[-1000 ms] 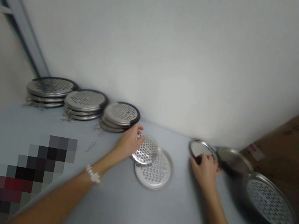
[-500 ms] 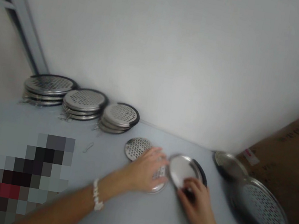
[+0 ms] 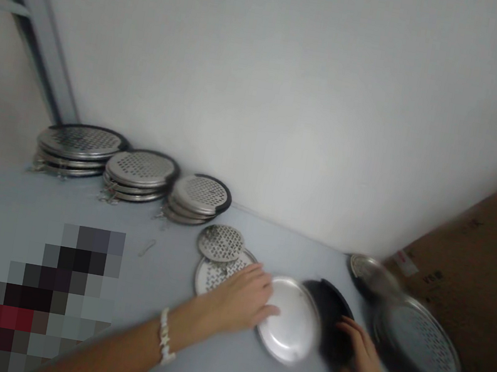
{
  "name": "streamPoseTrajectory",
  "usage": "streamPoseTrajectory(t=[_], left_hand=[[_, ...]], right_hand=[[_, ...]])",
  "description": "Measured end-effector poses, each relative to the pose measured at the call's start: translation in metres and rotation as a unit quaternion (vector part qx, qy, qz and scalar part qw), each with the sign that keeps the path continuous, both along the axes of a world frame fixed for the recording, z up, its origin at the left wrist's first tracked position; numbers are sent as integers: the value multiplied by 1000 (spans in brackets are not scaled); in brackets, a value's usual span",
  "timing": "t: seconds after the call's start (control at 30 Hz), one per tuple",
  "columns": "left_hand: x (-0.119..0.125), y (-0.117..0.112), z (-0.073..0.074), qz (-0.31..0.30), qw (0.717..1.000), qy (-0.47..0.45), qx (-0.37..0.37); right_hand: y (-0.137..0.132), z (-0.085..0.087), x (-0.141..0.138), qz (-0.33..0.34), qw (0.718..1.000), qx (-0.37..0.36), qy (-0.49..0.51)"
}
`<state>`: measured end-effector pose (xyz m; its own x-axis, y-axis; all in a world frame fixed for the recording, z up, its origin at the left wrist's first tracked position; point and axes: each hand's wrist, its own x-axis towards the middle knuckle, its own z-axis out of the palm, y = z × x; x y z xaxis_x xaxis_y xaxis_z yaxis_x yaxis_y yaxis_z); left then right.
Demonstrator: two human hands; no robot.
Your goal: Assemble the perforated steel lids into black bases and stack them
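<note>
My left hand (image 3: 239,299) is at the left edge of a plain, shiny round metal plate (image 3: 292,323), its thumb over the rim and its fingers curled at the upper left side. My right hand (image 3: 360,370) grips the right edge of a round black piece (image 3: 328,307), blurred by motion, which lies partly behind the shiny plate. Left of these, a small perforated metal disc (image 3: 221,243) overlaps a larger perforated disc (image 3: 209,278). My left hand and wrist cover part of the larger disc.
Along the wall stand three stacks of perforated discs with black rims: a large stack (image 3: 83,149), a medium one (image 3: 140,174) and a small one (image 3: 199,197). A wire clip (image 3: 147,248) lies on the table. More discs (image 3: 422,342) sit at right, beside a cardboard box (image 3: 477,269).
The shiny plate and the black piece have come apart. My right hand has moved right and down with the black piece. The shiny plate now sits lower, at my left thumb.
</note>
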<state>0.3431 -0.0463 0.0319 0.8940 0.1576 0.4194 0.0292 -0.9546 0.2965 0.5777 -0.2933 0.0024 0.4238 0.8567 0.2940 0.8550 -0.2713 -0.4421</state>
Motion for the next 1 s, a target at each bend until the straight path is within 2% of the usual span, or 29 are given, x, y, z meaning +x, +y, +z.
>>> streamPoseTrajectory(t=[0.1, 0.17, 0.23, 0.3, 0.37, 0.43, 0.5, 0.6, 0.7, 0.83, 1.0], left_hand=[[0, -1, 2, -23, 1000, 0, -2], [0, 0, 8, -36, 999, 5, -20], [-2, 7, 15, -13, 999, 5, -34], [-5, 18, 20, 52, 998, -2, -38], [-10, 33, 21, 143, 989, -1, -39], [-16, 48, 20, 230, 972, 20, -50], [-21, 60, 17, 278, 957, 52, -66], [-26, 69, 15, 279, 954, 83, -77], [-26, 73, 15, 282, 952, 95, -73], [-24, 78, 12, 291, 948, 102, -74], [-18, 85, 4, 287, 953, 71, -69]], right_hand=[[11, 10, 5, -21, 999, 27, -1], [27, 20, -2, -38, 998, 47, -3], [46, 31, -18, -46, 997, 59, 1], [67, 42, -36, -13, 999, 41, 21], [87, 52, -49, 42, 998, 3, 39], [105, 59, -54, 91, 993, -52, 51], [121, 65, -49, 115, 986, -97, 78], [140, 68, -33, 133, 970, -142, 147], [151, 66, -20, 130, 966, -141, 172], [147, 61, -16, 117, 965, -122, 198], [136, 62, -16, 140, 942, -113, 283]])
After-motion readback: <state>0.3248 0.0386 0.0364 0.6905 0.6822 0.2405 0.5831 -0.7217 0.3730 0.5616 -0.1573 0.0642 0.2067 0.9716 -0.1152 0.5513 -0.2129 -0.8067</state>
